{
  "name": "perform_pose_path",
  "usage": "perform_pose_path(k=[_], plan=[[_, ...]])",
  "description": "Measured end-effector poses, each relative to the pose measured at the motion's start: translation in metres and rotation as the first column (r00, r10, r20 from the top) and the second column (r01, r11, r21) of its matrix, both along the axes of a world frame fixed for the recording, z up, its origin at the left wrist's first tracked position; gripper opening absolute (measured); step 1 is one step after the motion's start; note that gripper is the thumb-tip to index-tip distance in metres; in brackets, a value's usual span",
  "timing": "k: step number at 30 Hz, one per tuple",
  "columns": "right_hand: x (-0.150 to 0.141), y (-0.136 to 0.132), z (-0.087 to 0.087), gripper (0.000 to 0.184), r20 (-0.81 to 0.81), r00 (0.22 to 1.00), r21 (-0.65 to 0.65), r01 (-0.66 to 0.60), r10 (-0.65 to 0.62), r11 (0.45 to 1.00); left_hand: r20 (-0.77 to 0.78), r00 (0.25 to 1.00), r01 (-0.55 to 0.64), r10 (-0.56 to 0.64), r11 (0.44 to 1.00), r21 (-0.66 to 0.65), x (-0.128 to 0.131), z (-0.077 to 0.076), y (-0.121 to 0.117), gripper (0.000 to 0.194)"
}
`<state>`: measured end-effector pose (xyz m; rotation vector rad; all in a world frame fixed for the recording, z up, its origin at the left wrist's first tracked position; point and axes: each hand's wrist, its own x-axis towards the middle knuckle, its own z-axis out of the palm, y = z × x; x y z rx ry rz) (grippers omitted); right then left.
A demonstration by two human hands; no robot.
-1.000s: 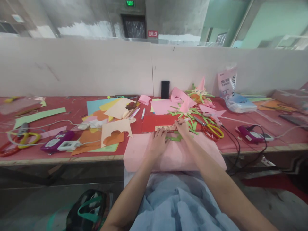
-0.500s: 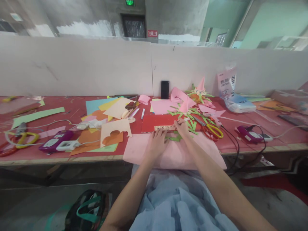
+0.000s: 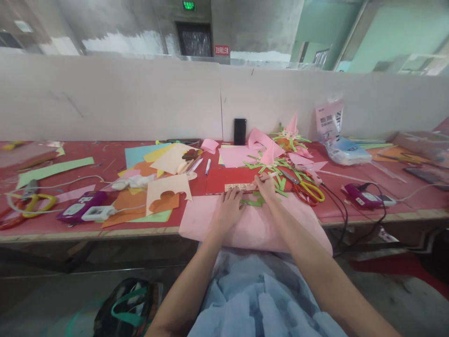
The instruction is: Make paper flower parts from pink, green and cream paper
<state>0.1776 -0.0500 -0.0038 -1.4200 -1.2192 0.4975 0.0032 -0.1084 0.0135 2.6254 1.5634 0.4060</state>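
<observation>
My left hand (image 3: 229, 208) lies with fingers stretched out, their tips on the lower edge of a pale, patterned strip like a stencil ruler (image 3: 231, 187). The strip rests along the near edge of a red sheet of card (image 3: 228, 175). At the strip's right end, my right hand (image 3: 266, 187) is closed around a slim whitish pen (image 3: 272, 174), whose tip is hidden by the fingers. Green paper scraps (image 3: 254, 202) lie between my hands, on a large pink sheet (image 3: 206, 220) that hangs over the table edge.
Scissors (image 3: 312, 191) and pink cones with green paper fringes (image 3: 268, 157) lie to the right. A phone (image 3: 240, 132) leans on the partition. Cut coloured paper (image 3: 164, 192), a second pen (image 3: 208, 166) and a purple device (image 3: 82, 206) are at left. Cables cross the table.
Both hands keep almost the same place on the strip and the red card. The camera view shifts very slightly, and the near edge of the pink sheet moves a little.
</observation>
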Motion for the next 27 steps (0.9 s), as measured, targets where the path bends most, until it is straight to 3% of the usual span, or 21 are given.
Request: perform_pose_path(k=[8, 21, 27], plan=[[-0.0010, -0.0022, 0.0018, 0.021, -0.045, 0.999, -0.071, -0.032, 0.029, 0.997, 0.008, 1.000, 0.001, -0.001, 1.000, 0.011, 0.0004, -0.0014, -0.0003, 0.044], [0.0000, -0.0024, 0.0022, 0.022, 0.028, 0.999, -0.036, 0.032, -0.031, 0.999, -0.002, 1.000, 0.002, -0.002, 1.000, 0.023, -0.0002, -0.0029, 0.0001, 0.044], [0.0002, -0.0031, 0.0019, 0.022, -0.014, 1.000, -0.046, -0.008, 0.007, 0.999, 0.013, 1.000, -0.007, 0.007, 1.000, -0.001, 0.0004, -0.0027, 0.0002, 0.044]])
